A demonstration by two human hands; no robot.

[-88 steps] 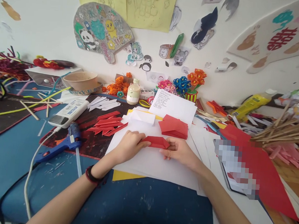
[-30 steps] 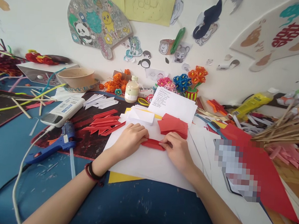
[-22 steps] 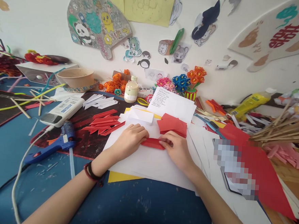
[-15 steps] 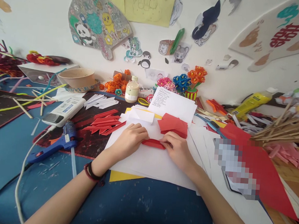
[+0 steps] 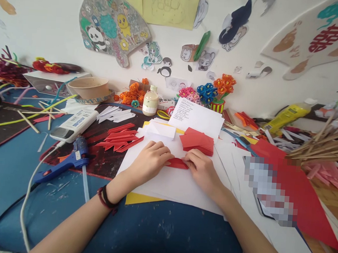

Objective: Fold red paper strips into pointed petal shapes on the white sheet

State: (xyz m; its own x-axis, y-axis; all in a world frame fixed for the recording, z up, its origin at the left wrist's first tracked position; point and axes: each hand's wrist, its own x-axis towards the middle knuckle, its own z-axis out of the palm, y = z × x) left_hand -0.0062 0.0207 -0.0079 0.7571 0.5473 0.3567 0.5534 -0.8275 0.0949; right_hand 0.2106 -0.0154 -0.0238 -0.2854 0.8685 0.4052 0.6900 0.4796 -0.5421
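A folded piece of red paper [image 5: 178, 163] lies on the white sheets [image 5: 165, 184], held at both ends. My left hand [image 5: 152, 159] has its fingers closed on the left part and covers it. My right hand [image 5: 198, 165] pinches the right end between thumb and fingers. Just behind my right hand is a stack of red paper pieces [image 5: 198, 141]. White paper pieces [image 5: 160, 132] lie behind my left hand. Several folded red strips [image 5: 119, 137] are heaped to the left.
A blue glue gun [image 5: 64, 165] and a white power bank [image 5: 75, 125] with a cable lie left. Folded white strips [image 5: 114, 114], a bottle [image 5: 150, 102] and a handwritten sheet [image 5: 197, 119] are at the back. Right are a phone [image 5: 261, 208], red sheet [image 5: 305, 201] and wooden sticks [image 5: 315, 146].
My left hand has slid to the right along the red paper, closer to my right hand, covering more of it. My right hand keeps its pinch. The view has shifted slightly.
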